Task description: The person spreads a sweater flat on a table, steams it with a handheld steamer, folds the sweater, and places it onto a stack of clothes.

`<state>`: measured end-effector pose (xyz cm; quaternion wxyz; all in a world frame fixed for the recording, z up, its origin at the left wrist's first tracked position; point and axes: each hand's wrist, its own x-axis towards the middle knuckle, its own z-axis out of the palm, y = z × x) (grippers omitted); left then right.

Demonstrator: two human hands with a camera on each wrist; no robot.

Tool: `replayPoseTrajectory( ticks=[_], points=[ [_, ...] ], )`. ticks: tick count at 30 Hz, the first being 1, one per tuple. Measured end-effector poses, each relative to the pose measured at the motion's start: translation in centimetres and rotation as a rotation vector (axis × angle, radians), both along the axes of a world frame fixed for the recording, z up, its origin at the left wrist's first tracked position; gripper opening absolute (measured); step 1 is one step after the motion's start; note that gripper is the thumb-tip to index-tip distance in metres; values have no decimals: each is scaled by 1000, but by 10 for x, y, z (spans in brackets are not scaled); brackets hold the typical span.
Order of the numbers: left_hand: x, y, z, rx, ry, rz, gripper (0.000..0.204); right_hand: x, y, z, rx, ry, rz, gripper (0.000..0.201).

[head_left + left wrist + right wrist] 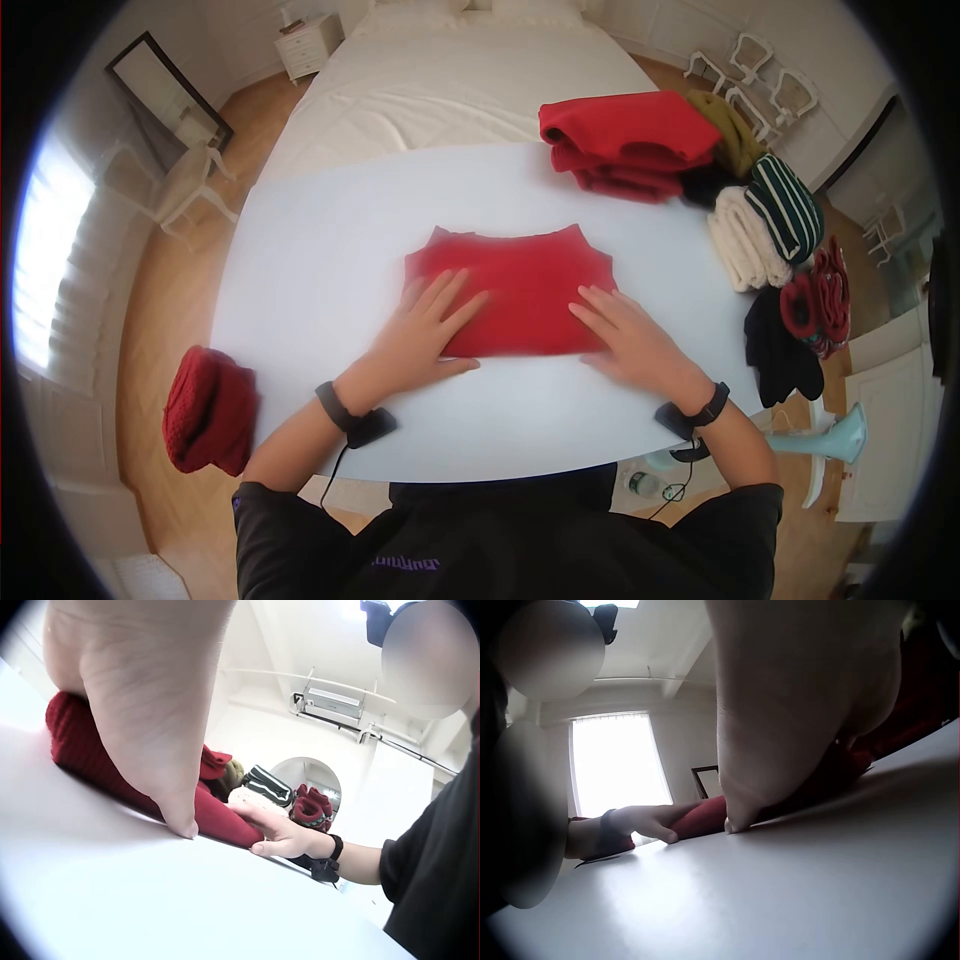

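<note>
A folded red garment (520, 290) lies flat on the white table (320, 250) in front of me, its two upper corners poking up at the far side. My left hand (415, 335) rests on its left part with fingers spread and straight, the thumb at the near edge. On the right part lies my right hand (630, 340), fingers extended across the fabric. In the left wrist view, the left hand (142, 705) reaches down to the tabletop beside the red cloth (225, 821). The right wrist view has the right hand (802, 697) large in front, its thumb tip down at the table.
At the back right sits a red folded pile (640, 135), near an olive garment (730, 130), a striped green one (785, 205), a cream one (745, 240), black clothing (780, 350) and a patterned red roll (820, 300). A red knit (210, 410) lies at the left edge. Beyond is a bed (470, 80).
</note>
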<state>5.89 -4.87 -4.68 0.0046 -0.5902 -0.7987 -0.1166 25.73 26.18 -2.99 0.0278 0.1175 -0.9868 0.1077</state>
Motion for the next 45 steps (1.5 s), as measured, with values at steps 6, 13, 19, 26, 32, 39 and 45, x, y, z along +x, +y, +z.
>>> replayPoseTrajectory(
  ticks=[6,13,19,26,32,39,45],
  points=[
    [-9,-5,8,12,-14,-48,80,4,18,-2,16,230,-4,63],
    [-12,-14,41,117,-267,57,53,5,29,37,-178,50,-35,72],
    [-5,-28,20,42,-102,-89,69,11,4,21,-127,12,-20,78],
    [-8,-52,15,-50,-307,21,84,19,7,-6,-32,244,-34,57],
    [-2,-57,15,15,-255,-6,76,31,-1,0,-178,312,-78,50],
    [9,-58,58,80,-636,20,45,56,5,13,-1081,293,-367,44],
    [-12,-7,78,633,-1189,63,26,31,22,65,-1043,652,-491,43]
  ],
)
